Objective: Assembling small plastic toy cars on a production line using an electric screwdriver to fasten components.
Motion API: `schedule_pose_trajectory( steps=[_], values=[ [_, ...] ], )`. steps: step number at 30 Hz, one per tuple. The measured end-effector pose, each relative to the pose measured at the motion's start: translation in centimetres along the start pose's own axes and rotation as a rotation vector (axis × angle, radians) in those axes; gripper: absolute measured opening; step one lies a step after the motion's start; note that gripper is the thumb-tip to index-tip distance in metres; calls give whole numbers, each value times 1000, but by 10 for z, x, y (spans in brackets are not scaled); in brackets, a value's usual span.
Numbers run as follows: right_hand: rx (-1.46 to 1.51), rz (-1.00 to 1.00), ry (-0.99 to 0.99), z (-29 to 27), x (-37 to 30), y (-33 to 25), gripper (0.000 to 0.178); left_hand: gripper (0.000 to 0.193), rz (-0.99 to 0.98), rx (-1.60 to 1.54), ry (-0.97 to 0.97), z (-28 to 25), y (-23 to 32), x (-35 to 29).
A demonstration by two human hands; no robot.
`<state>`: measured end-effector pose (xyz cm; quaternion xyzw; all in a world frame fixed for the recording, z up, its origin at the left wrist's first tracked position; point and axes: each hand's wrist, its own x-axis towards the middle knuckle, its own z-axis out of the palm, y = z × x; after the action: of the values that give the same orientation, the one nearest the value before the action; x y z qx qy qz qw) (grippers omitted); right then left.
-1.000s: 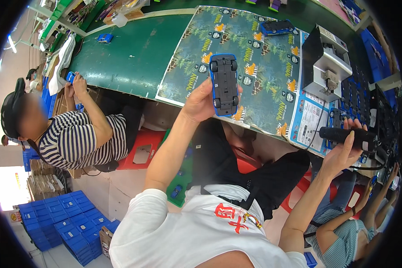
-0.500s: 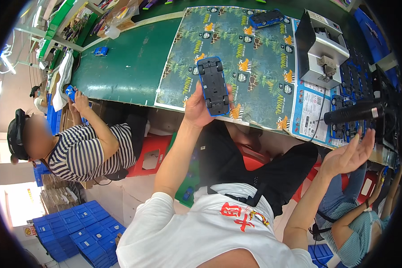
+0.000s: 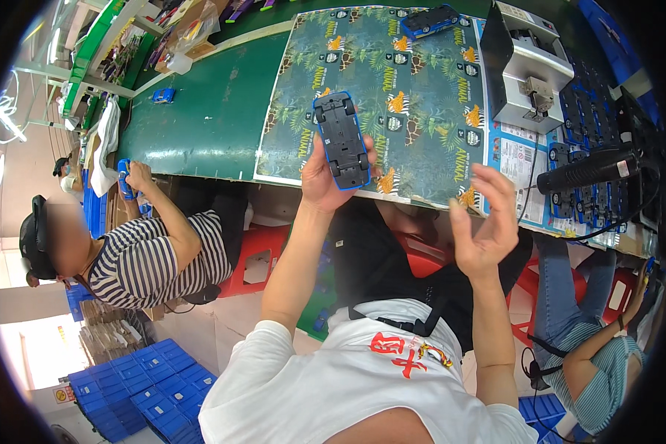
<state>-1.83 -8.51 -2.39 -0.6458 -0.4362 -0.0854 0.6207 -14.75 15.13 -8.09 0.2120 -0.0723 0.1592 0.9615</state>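
Note:
In my left hand (image 3: pixel 325 177) lies a blue toy car (image 3: pixel 341 140), its black underside with the wheels facing up. The fingers curl round its sides, over the table's front edge. My right hand (image 3: pixel 488 222) is raised to the right of it, thumb and fingers apart, holding nothing. To its right a black electric screwdriver (image 3: pixel 588 176) hangs over the table. Under and behind that stand rows of upturned toy cars (image 3: pixel 588 111) with black undersides. Another upturned blue car (image 3: pixel 431 21) lies at the far side of the printed sheet (image 3: pixel 377 81).
A grey metal machine (image 3: pixel 525 74) stands at the back right of the green table (image 3: pixel 200 126). A small blue car (image 3: pixel 163 95) lies at the table's left. One co-worker (image 3: pixel 155 251) sits at left holding a blue car; another (image 3: pixel 592 370) sits at right. Blue crates (image 3: pixel 148 385) are stacked behind.
My right hand has moved left, away from the screwdriver toward the held car. My left hand keeps hold of the car, only slightly shifted. The co-worker at left has moved their blue car.

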Motion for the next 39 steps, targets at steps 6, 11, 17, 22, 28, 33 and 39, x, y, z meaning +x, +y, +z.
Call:
schedule_pose_trajectory(
  steps=[6, 11, 17, 22, 28, 33, 39],
  values=[
    [39, -12, -102, 25, 10, -6, 30, 70, 4, 9, 15, 2, -1, -1],
    [76, -97, -190, 48, 18, -14, 37, 70, 5, 13, 15, 1, -1, 0],
    [88, -132, -223, 75, 16, -13, 39, 69, 46, 49, 55, 2, -2, -1],
    [37, -133, -272, 83, 11, -8, 42, 68, 41, 62, 5, 4, 0, 0],
    [-75, -171, -302, 86, 12, -6, 48, 64, 38, 31, 63, 3, -2, -1],
    [-82, -192, -277, 84, 8, -5, 51, 59, 25, 27, 108, 1, -2, -2],
    [-90, -174, -264, 82, 3, 0, 54, 57, 30, -26, 101, 5, -2, 0]
  ],
)
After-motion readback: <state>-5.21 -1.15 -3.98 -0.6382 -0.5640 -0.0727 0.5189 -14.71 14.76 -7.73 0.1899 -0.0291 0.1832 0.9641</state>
